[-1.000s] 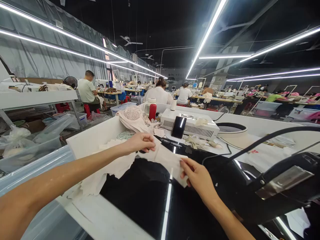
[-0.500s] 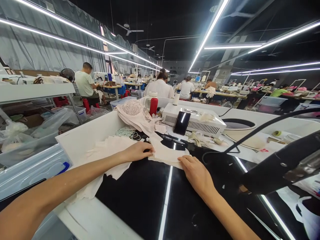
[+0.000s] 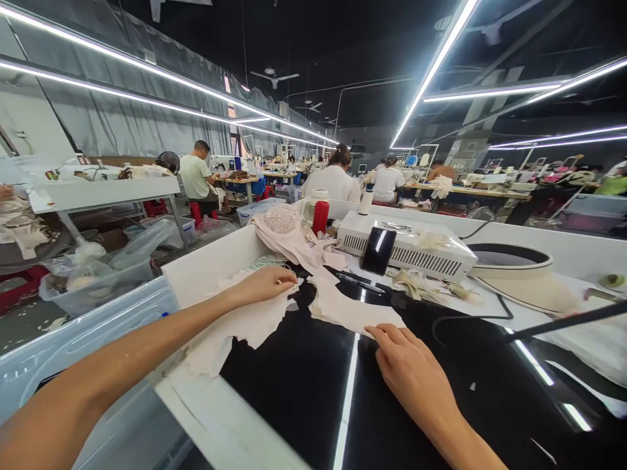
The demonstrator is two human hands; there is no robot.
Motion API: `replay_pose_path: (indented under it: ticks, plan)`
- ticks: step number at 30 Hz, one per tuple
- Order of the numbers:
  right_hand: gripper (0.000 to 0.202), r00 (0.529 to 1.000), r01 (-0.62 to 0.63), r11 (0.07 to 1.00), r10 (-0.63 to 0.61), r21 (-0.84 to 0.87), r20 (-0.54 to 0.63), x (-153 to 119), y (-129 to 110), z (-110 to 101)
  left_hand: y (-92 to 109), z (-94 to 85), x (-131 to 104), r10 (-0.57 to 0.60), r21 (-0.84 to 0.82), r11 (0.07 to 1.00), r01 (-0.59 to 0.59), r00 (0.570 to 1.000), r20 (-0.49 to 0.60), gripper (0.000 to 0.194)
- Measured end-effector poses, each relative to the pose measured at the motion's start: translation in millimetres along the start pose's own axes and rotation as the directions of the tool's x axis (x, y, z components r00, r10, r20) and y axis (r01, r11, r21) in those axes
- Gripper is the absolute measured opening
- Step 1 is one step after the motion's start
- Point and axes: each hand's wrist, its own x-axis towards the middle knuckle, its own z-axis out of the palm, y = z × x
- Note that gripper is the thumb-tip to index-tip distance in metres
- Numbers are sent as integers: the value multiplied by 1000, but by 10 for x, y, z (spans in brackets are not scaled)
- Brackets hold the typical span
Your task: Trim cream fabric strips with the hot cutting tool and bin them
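Observation:
My left hand (image 3: pixel 267 285) is closed in a pinch at the upper right edge of a spread pile of pale cream fabric pieces (image 3: pixel 252 322). A bit of that cloth appears between the thumb and forefinger. My right hand (image 3: pixel 416 365) lies with fingers stretched out, fingertips on the near right edge of a curved cream fabric panel (image 3: pixel 350 310). That panel rests flat on the glossy black tabletop (image 3: pixel 294 385), with layered edges at its left end. A dark gap separates the panel from the pile under my left hand.
Behind the fabric lie a phone (image 3: pixel 379 250), a white vented box (image 3: pixel 406 241), a red bottle (image 3: pixel 320 217) and a bundle of pinkish fabric (image 3: pixel 279 225). A round cream hoop-like piece (image 3: pixel 519 274) stands at right. Blue plastic bins (image 3: pixel 122 339) sit at left; people work beyond.
My left hand has moved from the curved panel's left end to the pile at left. My right hand stays at the panel's right edge, fingers flatter. The view has turned left.

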Motion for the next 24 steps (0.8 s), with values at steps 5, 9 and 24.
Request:
replay_pose_path:
  ticks: [5, 9, 24]
  plan:
    - [39, 996, 49, 995, -42, 85, -81, -36, -233, 4, -310, -326, -245, -303, 189, 929, 318, 947, -103, 30]
    - [37, 991, 91, 981, -71, 172, -116, -42, -397, -17, -430, -210, -345, -422, 228, 877, 422, 905, -54, 33]
    - [39, 992, 120, 877, -93, 465, -81, -128, -550, -195, -511, -120, -374, -382, -232, 905, 356, 921, -76, 30]
